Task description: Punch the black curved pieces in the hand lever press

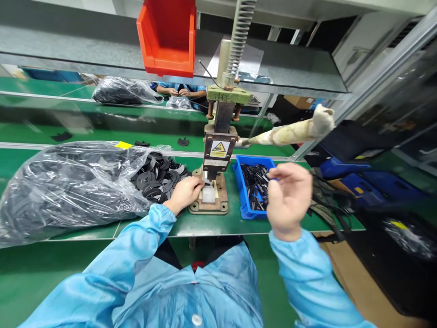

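My left hand (187, 192) rests at the base of a hand press (218, 157). Its fingertips are pinched together beside the small pale block (208, 195) under the ram; what they hold there is too small to make out. My right hand (289, 198) is raised in front of a blue bin (243, 193) of black plastic parts (255, 180). Its fingers are loosely curled, thumb and forefinger apart, with nothing visible between them. Left of the press, flat curved black pieces (155, 177) spill from a clear plastic bag (68, 191).
The press lever (290, 133), wrapped in pale material, sticks out to the right above the blue bin. A red bin (167, 41) sits on the grey shelf (85, 41). Across the bench, another person's hands (179, 92) work by a plastic bag. Dark bags and blue bins stand at right.
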Demonstrator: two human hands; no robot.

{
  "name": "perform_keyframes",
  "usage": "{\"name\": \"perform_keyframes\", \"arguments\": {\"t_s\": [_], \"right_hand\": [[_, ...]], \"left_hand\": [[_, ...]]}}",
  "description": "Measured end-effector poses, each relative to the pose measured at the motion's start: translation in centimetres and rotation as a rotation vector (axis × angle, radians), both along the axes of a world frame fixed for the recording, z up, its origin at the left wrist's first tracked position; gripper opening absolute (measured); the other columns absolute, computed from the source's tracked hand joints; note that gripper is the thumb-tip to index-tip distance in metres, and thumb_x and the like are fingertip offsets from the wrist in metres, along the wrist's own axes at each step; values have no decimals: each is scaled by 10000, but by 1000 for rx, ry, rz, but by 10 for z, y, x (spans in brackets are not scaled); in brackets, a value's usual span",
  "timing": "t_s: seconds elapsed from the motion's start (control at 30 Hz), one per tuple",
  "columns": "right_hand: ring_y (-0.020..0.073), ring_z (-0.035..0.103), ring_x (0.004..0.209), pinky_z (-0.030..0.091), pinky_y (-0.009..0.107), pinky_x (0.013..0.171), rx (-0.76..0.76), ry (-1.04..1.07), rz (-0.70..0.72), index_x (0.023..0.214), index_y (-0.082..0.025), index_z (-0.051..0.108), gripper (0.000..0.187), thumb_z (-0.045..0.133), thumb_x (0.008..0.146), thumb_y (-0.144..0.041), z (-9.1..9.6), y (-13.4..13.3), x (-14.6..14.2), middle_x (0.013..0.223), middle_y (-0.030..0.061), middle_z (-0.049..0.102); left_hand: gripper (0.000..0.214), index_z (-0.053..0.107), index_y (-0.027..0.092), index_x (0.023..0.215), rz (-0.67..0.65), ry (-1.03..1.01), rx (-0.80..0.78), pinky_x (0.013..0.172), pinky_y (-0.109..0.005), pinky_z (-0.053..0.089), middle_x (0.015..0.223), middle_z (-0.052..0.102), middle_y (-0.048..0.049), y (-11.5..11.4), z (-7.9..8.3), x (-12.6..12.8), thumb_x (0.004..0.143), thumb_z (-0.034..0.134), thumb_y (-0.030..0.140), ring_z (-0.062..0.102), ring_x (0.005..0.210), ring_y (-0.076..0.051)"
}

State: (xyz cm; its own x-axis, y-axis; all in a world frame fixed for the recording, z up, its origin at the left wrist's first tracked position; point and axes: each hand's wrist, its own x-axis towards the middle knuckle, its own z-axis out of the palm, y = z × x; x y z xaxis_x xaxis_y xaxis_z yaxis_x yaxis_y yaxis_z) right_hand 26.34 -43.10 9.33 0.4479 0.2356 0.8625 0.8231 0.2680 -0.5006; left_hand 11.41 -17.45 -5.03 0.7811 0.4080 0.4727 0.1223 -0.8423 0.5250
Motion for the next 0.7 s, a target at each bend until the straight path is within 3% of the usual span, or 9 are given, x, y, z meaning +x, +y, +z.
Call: {"name": "perform_keyframes", "arguments": {"t_s": [0.1,0.17,0.23,0.3,0.37,0.47,0.7], "right_hand": [[250,669,1145,593,491,1042,115,-84,54,1346,-274,628,442,708,968,-488,55,9,11,1233,87,614],[270,649,1277,563,515,1153,91,-135,146,1358,-297,611,494,667,981,-611,82,17,10,1257,83,622],[252,663,1258,555,527,1171,11,-126,268,1316,-308,611,502,644,980,-679,98,25,4,1201,57,635],[203,690,1089,594,502,1090,-21,-86,342,1191,-287,630,417,668,982,-647,100,31,-4,1080,24,630],[170,663,907,618,451,959,12,-53,355,995,-256,618,294,708,984,-536,91,33,-14,934,3,601],[175,602,753,599,447,828,79,-50,318,790,-250,554,279,718,970,-387,60,28,-28,762,-4,556],[233,654,852,540,669,1109,-9,-129,194,774,-282,601,190,688,941,-303,-23,4,-40,710,-11,580]], "left_hand": [[203,797,222,1064,-94,52,141,976,-389,578,1101,803,-89,4,5,7,1045,596,212,722,1080,-255],[222,803,220,1083,-128,81,179,994,-406,576,1137,803,-90,4,10,9,1041,588,187,713,1094,-261],[234,806,211,1092,-147,102,186,1010,-424,573,1165,803,-92,4,14,8,1038,582,174,709,1097,-266],[239,807,201,1108,-165,108,175,1033,-439,569,1177,805,-96,4,18,6,1039,579,173,711,1109,-268],[245,806,192,1121,-178,100,155,1053,-455,565,1186,806,-103,2,19,3,1033,579,160,714,1126,-272],[259,803,187,1130,-190,74,126,1063,-474,563,1199,804,-116,1,18,2,1022,573,137,720,1139,-275],[254,756,188,1223,-137,82,45,1082,-459,553,1254,781,-122,1,13,-6,1047,578,236,703,1186,-278]]}}
